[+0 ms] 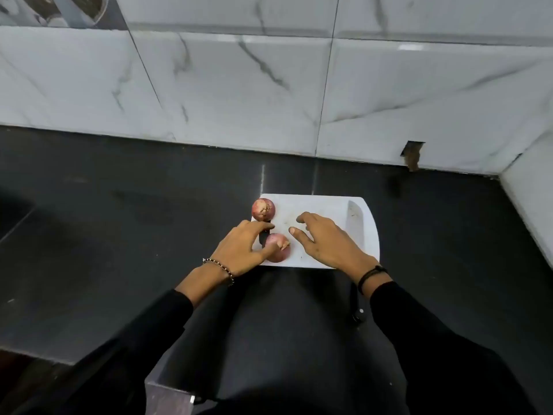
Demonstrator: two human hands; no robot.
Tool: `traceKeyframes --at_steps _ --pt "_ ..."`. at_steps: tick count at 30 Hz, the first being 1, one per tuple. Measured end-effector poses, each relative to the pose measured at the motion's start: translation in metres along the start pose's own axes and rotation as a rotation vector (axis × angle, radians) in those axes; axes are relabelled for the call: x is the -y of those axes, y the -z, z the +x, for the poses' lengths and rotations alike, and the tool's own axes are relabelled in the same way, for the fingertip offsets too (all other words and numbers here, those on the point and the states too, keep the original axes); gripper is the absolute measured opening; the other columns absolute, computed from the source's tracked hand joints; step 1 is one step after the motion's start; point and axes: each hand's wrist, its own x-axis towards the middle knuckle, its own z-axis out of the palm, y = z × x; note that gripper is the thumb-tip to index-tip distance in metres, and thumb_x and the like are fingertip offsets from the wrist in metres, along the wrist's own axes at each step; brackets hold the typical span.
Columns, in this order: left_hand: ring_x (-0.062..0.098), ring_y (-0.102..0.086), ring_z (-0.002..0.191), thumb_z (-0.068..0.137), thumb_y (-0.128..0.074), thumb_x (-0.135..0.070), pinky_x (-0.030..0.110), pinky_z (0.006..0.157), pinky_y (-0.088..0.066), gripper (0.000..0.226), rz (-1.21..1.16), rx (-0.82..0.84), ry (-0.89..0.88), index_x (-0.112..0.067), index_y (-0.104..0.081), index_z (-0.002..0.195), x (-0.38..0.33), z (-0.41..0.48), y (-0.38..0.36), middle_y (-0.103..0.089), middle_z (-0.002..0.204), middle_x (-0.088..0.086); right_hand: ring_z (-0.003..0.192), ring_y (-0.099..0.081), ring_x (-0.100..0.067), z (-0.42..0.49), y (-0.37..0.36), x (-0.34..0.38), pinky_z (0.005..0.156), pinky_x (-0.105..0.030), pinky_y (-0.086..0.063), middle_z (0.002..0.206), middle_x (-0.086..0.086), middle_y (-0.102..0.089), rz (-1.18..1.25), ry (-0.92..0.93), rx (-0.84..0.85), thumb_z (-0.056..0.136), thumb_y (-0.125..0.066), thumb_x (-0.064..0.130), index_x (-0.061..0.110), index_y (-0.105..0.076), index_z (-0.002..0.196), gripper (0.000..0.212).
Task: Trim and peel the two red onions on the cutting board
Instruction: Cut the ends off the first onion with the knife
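A white cutting board (317,205) lies on the black counter (119,220), close to the marble-tiled wall (239,85). Both red onions sit along the board's left edge, still in their skins. The far onion (263,209) is at the back corner and the near onion (282,255) is toward the front, with a small gap between them.

The left hand (242,248) is on the near onion. Its thumb lies across the top and its fingers stretch past the far side, loose rather than clamped. The right hand (327,245) is spread over the middle of the board with its fingers apart, holding nothing. Its thumb is just beside the near onion, though I cannot tell whether the hand touches the board.

A knife (355,218) lies along the board's right side. Its blade is on the board and its dark handle runs back under the right wrist.

The person wears black sleeves, a beaded bracelet (220,269) on the left wrist and a dark band (371,275) on the right.
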Motion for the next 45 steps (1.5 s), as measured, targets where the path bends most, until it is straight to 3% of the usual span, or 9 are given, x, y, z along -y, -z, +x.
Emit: traceKeyframes --at_steps 5,9,15,20,23,26,32,40,45 --pt "0.011 -0.051 0.104 0.079 -0.034 -0.075 0.035 0.092 -0.046 0.072 -0.061 -0.017 0.020 -0.029 -0.060 0.128 0.003 -0.003 -0.009 -0.061 0.110 -0.004 0.109 -0.059 -0.021 0.005 -0.018 0.005 0.091 -0.040 -0.051 0.124 -0.001 -0.064 0.101 0.017 -0.036 0.106 -0.043 0.033 0.018 -0.059 0.121 0.027" --pt "0.008 -0.052 0.097 0.081 -0.042 -0.075 0.026 0.085 -0.044 0.066 -0.137 -0.039 0.019 -0.030 -0.061 0.126 -0.002 -0.003 -0.014 -0.062 0.106 -0.008 0.107 -0.061 -0.015 -0.002 -0.026 0.001 0.093 -0.033 -0.051 0.119 0.001 -0.068 0.254 0.000 -0.112 0.106 -0.043 0.023 0.018 -0.062 0.121 0.025" --pt "0.000 -0.058 0.082 0.069 -0.063 -0.067 0.008 0.075 -0.043 0.074 -0.227 0.009 0.006 -0.019 -0.062 0.125 -0.013 0.005 -0.016 -0.063 0.103 -0.012 0.082 -0.064 -0.009 -0.020 -0.022 -0.001 0.084 -0.035 -0.055 0.088 0.004 -0.068 0.479 -0.121 -0.173 0.107 -0.040 0.042 0.013 -0.065 0.104 0.039" --pt "0.010 -0.060 0.085 0.066 -0.059 -0.074 0.025 0.081 -0.051 0.088 -0.121 0.026 -0.031 -0.014 -0.060 0.131 -0.014 0.007 -0.018 -0.067 0.111 -0.003 0.092 -0.067 -0.008 -0.022 -0.024 -0.011 0.083 -0.041 -0.060 0.094 0.013 -0.070 0.568 -0.137 -0.226 0.101 -0.054 0.047 0.022 -0.069 0.105 0.030" --pt "0.011 -0.058 0.084 0.072 -0.061 -0.070 0.030 0.079 -0.052 0.079 -0.047 0.023 -0.057 -0.015 -0.062 0.128 -0.016 0.010 -0.019 -0.063 0.101 -0.005 0.090 -0.066 -0.003 -0.023 -0.020 -0.007 0.084 -0.028 -0.057 0.092 0.016 -0.071 0.603 -0.131 -0.229 0.099 -0.053 0.054 0.027 -0.071 0.101 0.032" --pt "0.012 -0.056 0.082 0.079 -0.068 -0.059 0.031 0.077 -0.051 0.063 0.008 -0.004 -0.083 -0.015 -0.063 0.125 -0.021 0.013 -0.019 -0.057 0.094 -0.006 0.090 -0.064 -0.002 -0.022 -0.020 -0.009 0.080 -0.019 -0.053 0.098 0.014 -0.071 0.498 -0.069 -0.235 0.093 -0.068 0.044 0.026 -0.074 0.104 0.022" --pt "0.013 -0.053 0.112 0.079 -0.064 -0.067 0.033 0.089 -0.051 0.084 0.146 0.084 -0.145 -0.021 -0.041 0.146 -0.024 0.019 -0.021 -0.054 0.129 -0.006 0.084 -0.071 -0.004 -0.018 -0.029 -0.024 0.083 -0.027 -0.058 0.090 0.008 -0.076 0.641 -0.179 -0.332 0.094 -0.070 0.028 0.016 -0.077 0.099 0.014" --pt "0.015 -0.057 0.116 0.081 -0.072 -0.054 0.033 0.099 -0.050 0.076 -0.051 0.038 -0.204 -0.017 -0.047 0.143 -0.039 0.039 -0.041 -0.056 0.131 -0.002 0.078 -0.076 -0.017 -0.028 -0.028 -0.046 0.080 -0.028 -0.061 0.095 -0.010 -0.076 0.999 -0.402 -0.375 0.092 -0.072 0.010 0.008 -0.071 0.108 0.016" --pt "0.015 -0.056 0.117 0.084 -0.072 -0.050 0.034 0.100 -0.049 0.072 -0.077 0.061 -0.221 -0.017 -0.047 0.142 -0.044 0.051 -0.046 -0.057 0.131 -0.001 0.075 -0.074 -0.013 -0.034 -0.018 -0.051 0.067 -0.022 -0.059 0.091 -0.005 -0.075 0.936 -0.425 -0.408 0.092 -0.073 0.012 0.011 -0.068 0.105 0.015"
